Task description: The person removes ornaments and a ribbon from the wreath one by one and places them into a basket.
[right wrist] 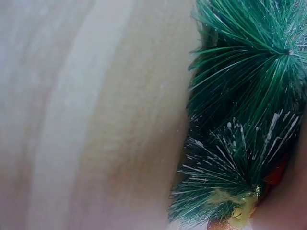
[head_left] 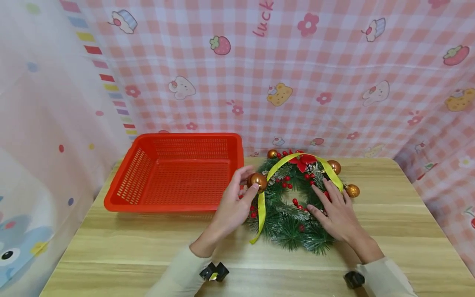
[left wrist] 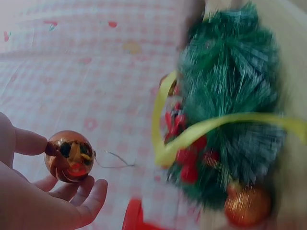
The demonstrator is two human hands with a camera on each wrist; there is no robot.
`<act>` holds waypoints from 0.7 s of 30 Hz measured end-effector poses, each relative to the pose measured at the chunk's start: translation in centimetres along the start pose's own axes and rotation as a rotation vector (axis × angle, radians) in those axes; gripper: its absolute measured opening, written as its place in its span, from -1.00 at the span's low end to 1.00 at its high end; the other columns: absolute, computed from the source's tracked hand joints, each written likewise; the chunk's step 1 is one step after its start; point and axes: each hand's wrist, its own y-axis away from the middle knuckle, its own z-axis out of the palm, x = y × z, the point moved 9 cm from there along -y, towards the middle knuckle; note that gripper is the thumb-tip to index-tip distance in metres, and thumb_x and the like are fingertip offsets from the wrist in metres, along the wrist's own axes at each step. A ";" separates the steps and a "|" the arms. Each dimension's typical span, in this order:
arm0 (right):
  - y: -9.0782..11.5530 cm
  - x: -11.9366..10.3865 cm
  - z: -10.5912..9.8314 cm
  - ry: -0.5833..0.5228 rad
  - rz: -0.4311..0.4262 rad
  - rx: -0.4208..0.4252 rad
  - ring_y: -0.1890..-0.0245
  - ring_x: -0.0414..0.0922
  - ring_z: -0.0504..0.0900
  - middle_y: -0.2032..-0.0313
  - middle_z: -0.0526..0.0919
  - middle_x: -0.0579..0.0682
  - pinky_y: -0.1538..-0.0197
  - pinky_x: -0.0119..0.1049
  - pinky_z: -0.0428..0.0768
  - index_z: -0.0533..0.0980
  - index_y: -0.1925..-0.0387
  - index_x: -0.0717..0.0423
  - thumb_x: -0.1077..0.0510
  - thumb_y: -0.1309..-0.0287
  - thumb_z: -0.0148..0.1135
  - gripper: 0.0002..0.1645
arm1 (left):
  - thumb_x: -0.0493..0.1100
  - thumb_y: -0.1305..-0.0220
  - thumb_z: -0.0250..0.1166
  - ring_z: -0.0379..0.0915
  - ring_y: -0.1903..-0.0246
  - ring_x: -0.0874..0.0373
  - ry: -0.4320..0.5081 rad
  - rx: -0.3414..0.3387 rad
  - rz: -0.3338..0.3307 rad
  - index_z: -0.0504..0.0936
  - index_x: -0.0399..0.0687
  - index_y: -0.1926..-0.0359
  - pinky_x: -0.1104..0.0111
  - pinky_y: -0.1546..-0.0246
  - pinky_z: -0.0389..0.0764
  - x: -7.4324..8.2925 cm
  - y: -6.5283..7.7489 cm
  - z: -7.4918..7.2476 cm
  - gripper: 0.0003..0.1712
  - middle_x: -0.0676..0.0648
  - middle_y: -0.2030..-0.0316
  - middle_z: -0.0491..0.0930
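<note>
My left hand [head_left: 234,204] pinches a shiny copper-coloured Christmas ball [head_left: 258,180] between thumb and fingers, over the left side of a green wreath [head_left: 291,237]. In the left wrist view, a thin wire loop [left wrist: 115,163] trails from the ball [left wrist: 69,155], apart from the wreath. With fingers spread, my right hand [head_left: 337,214] rests on the wreath's right side. Red berries, a red flower [head_left: 303,161] and a yellow ribbon [head_left: 262,214] decorate the wreath. The right wrist view shows pine-like tufts [right wrist: 244,72] close up; the right fingers are mostly hidden there.
A red plastic basket [head_left: 163,207] with slotted walls stands left of the wreath, holding nothing visible. More copper and gold balls sit around the wreath, one gold ball [head_left: 352,190] at its right. A checked curtain [head_left: 230,74] hangs behind the wooden table [head_left: 141,247].
</note>
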 end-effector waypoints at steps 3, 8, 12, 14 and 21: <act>0.0 0.0 0.0 0.002 -0.004 0.007 -0.50 0.29 -0.11 -0.53 -0.11 0.27 -0.36 0.43 -0.17 0.14 -0.50 0.11 -0.22 -0.43 -0.04 -0.20 | -0.17 -0.45 0.14 0.43 -0.08 0.10 -0.012 0.053 -0.014 0.31 0.14 -0.37 0.15 -0.03 0.50 -0.2 0.0 -2.1 -0.48 -0.01 -0.21 0.45; 0.0 -0.1 0.0 0.002 -0.009 0.016 -0.50 0.29 -0.10 -0.53 -0.10 0.27 -0.36 0.42 -0.17 0.14 -0.50 0.10 -0.22 -0.43 -0.03 -0.21 | -0.20 -0.43 0.16 0.43 -0.08 0.09 -0.012 0.115 -0.024 0.32 0.12 -0.34 0.17 0.00 0.51 -0.4 0.1 -5.1 -0.49 0.00 -0.18 0.49; 0.2 -0.1 -0.1 -0.007 -0.010 0.013 -0.51 0.28 -0.12 -0.54 -0.11 0.26 -0.37 0.41 -0.20 0.12 -0.52 0.07 -0.22 -0.43 -0.03 -0.20 | -0.19 -0.43 0.17 0.42 -0.09 0.09 -0.023 0.150 -0.042 0.31 0.15 -0.34 0.16 0.01 0.52 -0.9 0.2 -7.1 -0.49 0.01 -0.18 0.49; 0.3 -0.1 -0.2 -0.008 -0.012 0.009 -0.51 0.28 -0.12 -0.54 -0.12 0.26 -0.38 0.40 -0.21 0.11 -0.52 0.06 -0.22 -0.43 -0.03 -0.20 | -0.17 -0.43 0.18 0.42 -0.10 0.09 -0.033 0.168 -0.053 0.30 0.14 -0.35 0.15 0.01 0.51 -1.3 0.3 -8.1 -0.48 0.00 -0.19 0.48; 0.2 -0.2 -0.2 -0.004 -0.025 0.014 -0.51 0.26 -0.13 -0.54 -0.11 0.26 -0.37 0.42 -0.20 0.13 -0.51 0.08 -0.21 -0.43 -0.01 -0.20 | -0.16 -0.42 0.20 0.37 -0.13 0.12 -0.077 0.225 -0.076 0.29 0.08 -0.36 0.22 0.00 0.44 -2.8 0.8 -11.0 -0.45 -0.02 -0.17 0.50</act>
